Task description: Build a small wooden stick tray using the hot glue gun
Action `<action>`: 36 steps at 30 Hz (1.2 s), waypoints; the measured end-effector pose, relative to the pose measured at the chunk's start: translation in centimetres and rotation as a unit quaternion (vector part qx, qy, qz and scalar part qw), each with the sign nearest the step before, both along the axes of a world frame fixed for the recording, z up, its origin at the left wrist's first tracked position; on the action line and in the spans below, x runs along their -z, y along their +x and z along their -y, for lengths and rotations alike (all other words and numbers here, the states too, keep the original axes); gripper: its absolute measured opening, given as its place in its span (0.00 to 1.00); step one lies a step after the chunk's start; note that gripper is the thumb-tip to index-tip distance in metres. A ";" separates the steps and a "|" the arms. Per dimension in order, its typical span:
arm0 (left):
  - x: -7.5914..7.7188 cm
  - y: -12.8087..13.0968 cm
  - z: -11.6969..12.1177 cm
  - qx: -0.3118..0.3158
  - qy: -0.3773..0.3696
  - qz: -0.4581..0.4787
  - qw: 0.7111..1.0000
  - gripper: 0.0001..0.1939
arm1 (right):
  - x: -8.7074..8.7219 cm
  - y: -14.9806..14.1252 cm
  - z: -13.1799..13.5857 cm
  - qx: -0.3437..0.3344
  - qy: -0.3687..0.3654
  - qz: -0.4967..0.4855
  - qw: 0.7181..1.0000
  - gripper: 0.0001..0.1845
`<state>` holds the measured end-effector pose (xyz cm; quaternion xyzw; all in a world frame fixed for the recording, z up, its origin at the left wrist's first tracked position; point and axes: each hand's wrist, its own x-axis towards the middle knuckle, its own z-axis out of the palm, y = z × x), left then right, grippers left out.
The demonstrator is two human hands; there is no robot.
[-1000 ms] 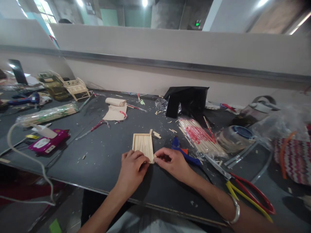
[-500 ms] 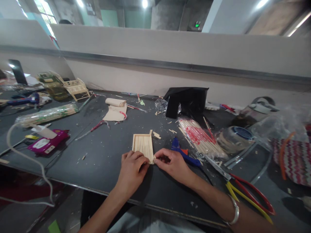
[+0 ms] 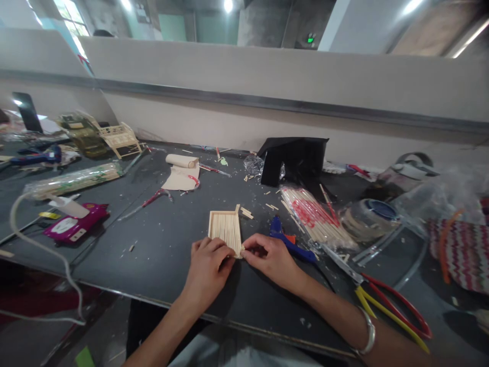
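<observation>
A small tray-like panel of wooden sticks (image 3: 225, 226) with a raised rim lies on the dark table. My left hand (image 3: 211, 262) is closed over its near edge, fingers bent and thumb by the near right corner. At that same corner my right hand (image 3: 269, 257) pinches a short piece of wooden stick (image 3: 242, 248) against the panel; most of the piece is hidden by the fingertips. Just beyond my right hand lies a blue glue gun (image 3: 292, 243). Short cut sticks (image 3: 247, 213) are scattered by the panel's far right corner.
To the right are a bag of sticks (image 3: 315, 214), red-and-yellow-handled scissors (image 3: 393, 311) and a plastic jar (image 3: 369, 219). A purple device (image 3: 78, 223) with a white cable lies left. Behind are a paper roll (image 3: 181, 171), a black folded sheet (image 3: 294, 158) and a partition (image 3: 244, 76).
</observation>
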<state>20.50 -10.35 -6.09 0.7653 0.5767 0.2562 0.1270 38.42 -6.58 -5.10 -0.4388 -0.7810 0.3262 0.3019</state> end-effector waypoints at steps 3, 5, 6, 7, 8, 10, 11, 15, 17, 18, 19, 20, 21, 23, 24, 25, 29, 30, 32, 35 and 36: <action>0.1 0.0 0.0 0.000 0.000 0.000 1.000 0.04 | 0.1 0.0 0.0 -0.001 0.001 -0.002 1.000 0.02; 0.1 0.0 0.0 -0.001 -0.002 0.001 1.000 0.04 | 0.2 0.1 0.0 -0.003 -0.010 -0.012 1.000 0.06; 0.1 0.0 0.0 -0.001 -0.003 0.002 1.000 0.04 | 0.2 0.2 0.0 -0.005 -0.016 -0.021 1.000 0.09; 0.1 0.0 0.0 -0.001 -0.003 0.002 1.000 0.04 | 0.2 0.3 -0.1 -0.007 -0.022 -0.029 0.999 0.11; 0.0 0.0 0.1 -0.001 -0.002 0.003 1.000 0.04 | 0.2 0.4 -0.1 -0.009 -0.025 -0.037 0.999 0.13; 0.1 0.0 0.1 0.001 0.001 0.006 1.000 0.04 | 0.0 0.7 -0.2 -0.010 -0.020 -0.044 0.999 0.13; 0.1 0.0 0.2 0.000 0.003 0.010 1.000 0.04 | -0.2 0.9 -0.3 -0.007 -0.014 -0.043 0.999 0.12; 0.0 -0.2 0.3 -0.002 0.005 0.042 0.999 0.07 | -0.9 1.5 -0.4 0.020 0.024 -0.019 0.999 0.08; -0.2 -0.4 0.1 0.007 -0.003 0.064 0.998 0.09 | -1.1 1.7 -0.4 0.017 0.049 -0.001 0.999 0.07; -0.4 -0.5 0.0 0.016 -0.006 0.077 0.997 0.11 | -1.2 1.8 -0.3 0.012 0.066 0.010 0.998 0.07; -0.6 -0.7 -0.2 0.029 -0.007 0.091 0.995 0.12 | -1.3 1.8 -0.3 0.005 0.085 0.022 0.996 0.07; -0.8 -0.9 -0.4 0.044 -0.009 0.104 0.994 0.14 | -1.3 1.9 -0.2 -0.002 0.106 0.034 0.994 0.07; -1.1 -1.1 -0.7 0.061 -0.010 0.115 0.992 0.15 | -1.3 2.0 -0.1 -0.008 0.124 0.045 0.991 0.07; -1.9 -1.4 -1.3 0.094 -0.019 0.124 0.988 0.16 | -1.2 2.1 0.2 -0.020 0.151 0.070 0.986 0.07; -2.3 -1.6 -1.7 0.112 -0.028 0.125 0.985 0.16 | -1.0 2.1 0.3 -0.027 0.158 0.084 0.983 0.07; -2.7 -1.7 -2.0 0.130 -0.037 0.123 0.983 0.15 | -0.9 2.1 0.4 -0.032 0.162 0.098 0.981 0.07; -3.7 -2.1 -3.3 0.186 -0.070 0.108 0.974 0.12 | -0.2 1.8 1.0 -0.036 0.174 0.133 0.975 0.07; -3.7 -2.1 -3.5 0.192 -0.076 0.109 0.972 0.12 | -0.1 1.7 1.1 -0.033 0.175 0.138 0.974 0.07; -3.5 -2.1 -3.8 0.196 -0.085 0.120 0.969 0.12 | 0.2 1.4 1.2 -0.028 0.176 0.149 0.973 0.07; -3.1 -2.0 -3.9 0.186 -0.088 0.136 0.969 0.13 | 0.4 1.1 1.3 -0.018 0.175 0.162 0.971 0.07; -2.9 -1.9 -3.9 0.183 -0.084 0.140 0.970 0.13 | 0.4 1.0 1.3 -0.013 0.173 0.164 0.971 0.08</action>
